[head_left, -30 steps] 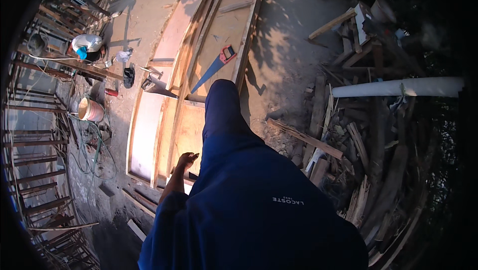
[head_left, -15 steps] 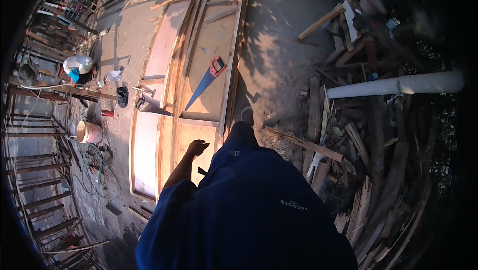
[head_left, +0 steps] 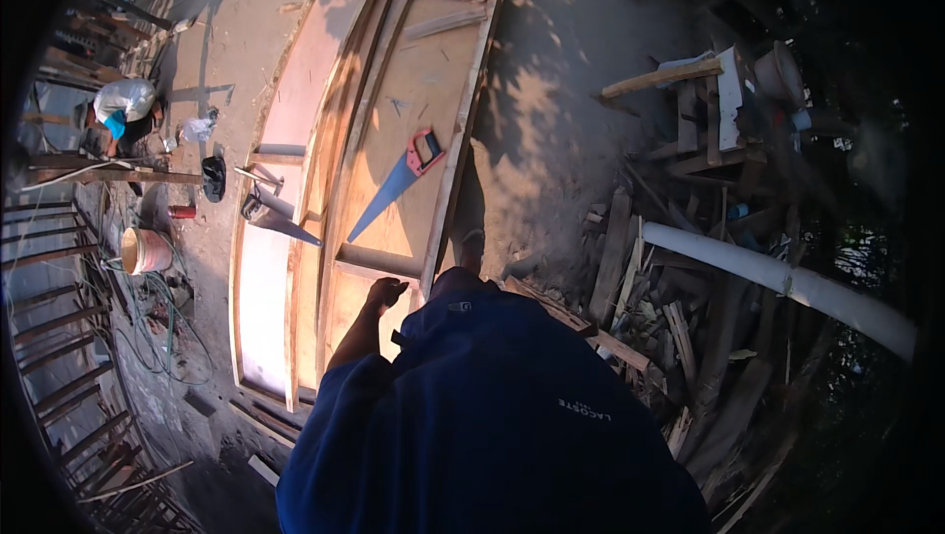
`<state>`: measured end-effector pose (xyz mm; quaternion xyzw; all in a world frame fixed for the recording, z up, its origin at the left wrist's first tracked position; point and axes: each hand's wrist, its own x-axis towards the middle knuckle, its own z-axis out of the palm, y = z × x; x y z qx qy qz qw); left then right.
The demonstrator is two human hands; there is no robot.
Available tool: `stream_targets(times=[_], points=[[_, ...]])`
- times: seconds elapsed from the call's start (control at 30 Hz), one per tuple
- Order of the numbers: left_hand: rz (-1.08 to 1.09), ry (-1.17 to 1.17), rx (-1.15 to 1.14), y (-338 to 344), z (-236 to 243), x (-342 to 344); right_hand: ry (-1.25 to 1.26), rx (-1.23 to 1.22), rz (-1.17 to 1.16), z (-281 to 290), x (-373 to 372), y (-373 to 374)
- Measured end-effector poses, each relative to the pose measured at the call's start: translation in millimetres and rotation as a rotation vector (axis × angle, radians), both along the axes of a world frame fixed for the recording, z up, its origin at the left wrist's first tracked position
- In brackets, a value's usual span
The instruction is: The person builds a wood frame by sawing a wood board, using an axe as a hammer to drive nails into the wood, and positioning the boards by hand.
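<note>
Below — left hand (head_left: 385,292) over wooden panel (head_left: 413,140)

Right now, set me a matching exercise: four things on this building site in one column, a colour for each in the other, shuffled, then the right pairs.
Things:
1. handsaw
2. long pipe
3. bucket
4. small can

Colours:
A. red
B. white
C. blue blade with a red handle
D. orange

Pairs: 1-C, 2-B, 3-D, 4-A
</note>
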<state>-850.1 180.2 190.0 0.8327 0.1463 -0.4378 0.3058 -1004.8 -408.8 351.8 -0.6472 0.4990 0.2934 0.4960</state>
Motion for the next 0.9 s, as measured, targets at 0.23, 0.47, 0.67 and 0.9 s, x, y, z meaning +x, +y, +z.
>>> stream_targets(times=[0.23, 0.47, 0.67, 0.9], points=[[0.159, -0.184, -0.076, -31.8, 5.0, 110.7, -0.170, -0.129, 0.275, 25.9, 180.8, -32.1], [-0.029, -0.318, -0.061, -87.5, 43.3, 191.5, -0.296, -0.210, 0.668, 2.6, 295.0, -37.6], [0.147, -0.333, 0.104, -125.2, 54.4, 179.1, -0.309, -0.239, 1.007, -39.4, 334.4, -69.8], [0.226, -0.188, 0.185, -194.6, 70.9, 158.7, -0.305, -0.296, 1.165, -42.1, 369.3, -174.4]])
